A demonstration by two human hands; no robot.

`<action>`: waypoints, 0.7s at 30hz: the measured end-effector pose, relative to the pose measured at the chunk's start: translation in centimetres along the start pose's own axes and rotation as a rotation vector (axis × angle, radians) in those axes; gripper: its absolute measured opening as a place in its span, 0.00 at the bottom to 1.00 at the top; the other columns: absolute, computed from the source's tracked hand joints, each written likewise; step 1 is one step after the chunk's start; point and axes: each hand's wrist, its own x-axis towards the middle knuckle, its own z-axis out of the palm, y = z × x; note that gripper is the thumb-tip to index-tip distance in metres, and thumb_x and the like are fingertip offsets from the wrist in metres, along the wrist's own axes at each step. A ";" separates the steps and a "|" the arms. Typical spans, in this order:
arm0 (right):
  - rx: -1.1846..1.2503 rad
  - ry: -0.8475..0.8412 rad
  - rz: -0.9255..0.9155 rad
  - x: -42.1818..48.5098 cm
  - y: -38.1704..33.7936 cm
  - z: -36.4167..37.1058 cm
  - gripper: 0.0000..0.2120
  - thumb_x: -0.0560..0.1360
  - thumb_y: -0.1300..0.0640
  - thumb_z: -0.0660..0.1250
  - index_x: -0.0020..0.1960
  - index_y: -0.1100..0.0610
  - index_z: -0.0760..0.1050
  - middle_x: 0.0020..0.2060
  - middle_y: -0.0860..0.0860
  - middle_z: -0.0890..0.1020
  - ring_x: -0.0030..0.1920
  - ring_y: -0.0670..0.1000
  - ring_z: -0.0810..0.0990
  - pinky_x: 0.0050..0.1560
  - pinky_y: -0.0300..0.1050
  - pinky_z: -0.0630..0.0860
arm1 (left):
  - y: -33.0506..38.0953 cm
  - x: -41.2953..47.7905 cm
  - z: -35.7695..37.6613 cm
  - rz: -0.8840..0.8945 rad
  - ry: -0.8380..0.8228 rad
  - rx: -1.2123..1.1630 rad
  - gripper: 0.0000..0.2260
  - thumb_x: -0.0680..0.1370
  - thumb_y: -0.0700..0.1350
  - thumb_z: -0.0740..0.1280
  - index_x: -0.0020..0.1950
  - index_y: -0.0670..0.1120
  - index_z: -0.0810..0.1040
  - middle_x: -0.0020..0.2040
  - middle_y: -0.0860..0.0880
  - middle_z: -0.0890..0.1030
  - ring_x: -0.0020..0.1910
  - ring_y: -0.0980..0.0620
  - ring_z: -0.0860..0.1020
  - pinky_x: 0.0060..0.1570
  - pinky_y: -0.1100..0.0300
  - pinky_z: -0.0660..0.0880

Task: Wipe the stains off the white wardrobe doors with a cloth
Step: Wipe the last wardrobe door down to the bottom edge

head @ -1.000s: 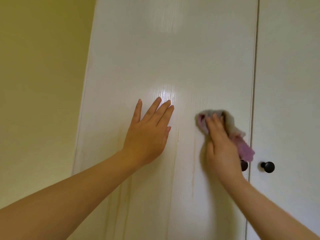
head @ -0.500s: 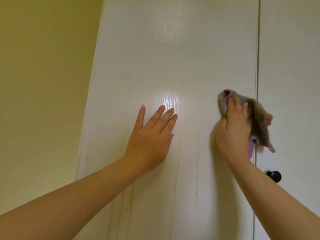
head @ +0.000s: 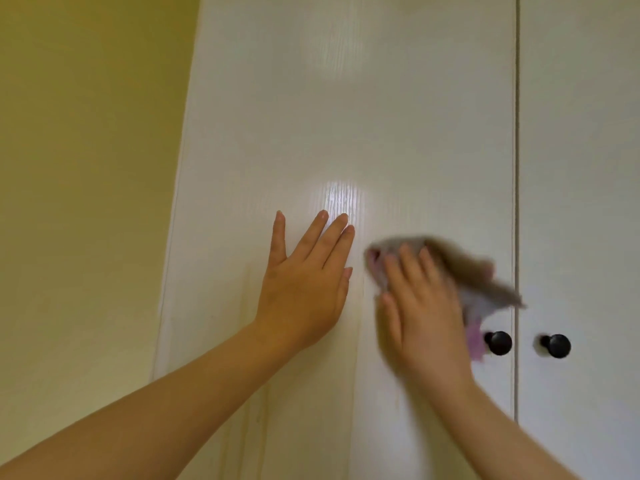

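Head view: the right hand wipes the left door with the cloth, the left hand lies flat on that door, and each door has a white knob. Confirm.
One error: the head view shows the knobs black, not white, the left knob on the left door, the right knob on the right door. The right hand does wipe with the cloth; the left hand lies flat.
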 end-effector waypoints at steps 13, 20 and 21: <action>0.020 0.045 -0.004 1.0 0.0 -0.3 0.21 0.76 0.57 0.53 0.67 0.59 0.71 0.67 0.55 0.71 0.57 0.56 0.79 0.40 0.51 0.81 | -0.8 -0.8 -0.3 0.033 -0.033 0.035 0.24 0.83 0.51 0.45 0.71 0.42 0.69 0.70 0.44 0.71 0.72 0.44 0.60 0.68 0.36 0.48; 0.064 0.116 0.105 5.3 0.9 -1.2 0.20 0.78 0.61 0.52 0.69 0.59 0.68 0.70 0.54 0.67 0.73 0.54 0.59 0.68 0.44 0.55 | -1.3 -0.3 -0.9 -0.026 0.014 0.043 0.25 0.83 0.50 0.43 0.71 0.41 0.69 0.70 0.45 0.71 0.71 0.44 0.62 0.68 0.36 0.47; 0.073 0.116 0.100 3.7 0.4 -0.5 0.21 0.76 0.61 0.52 0.67 0.61 0.70 0.69 0.56 0.69 0.71 0.56 0.62 0.67 0.48 0.60 | -0.9 -0.6 -0.9 -0.017 0.003 0.023 0.24 0.83 0.50 0.43 0.71 0.41 0.69 0.70 0.45 0.72 0.71 0.45 0.62 0.68 0.36 0.47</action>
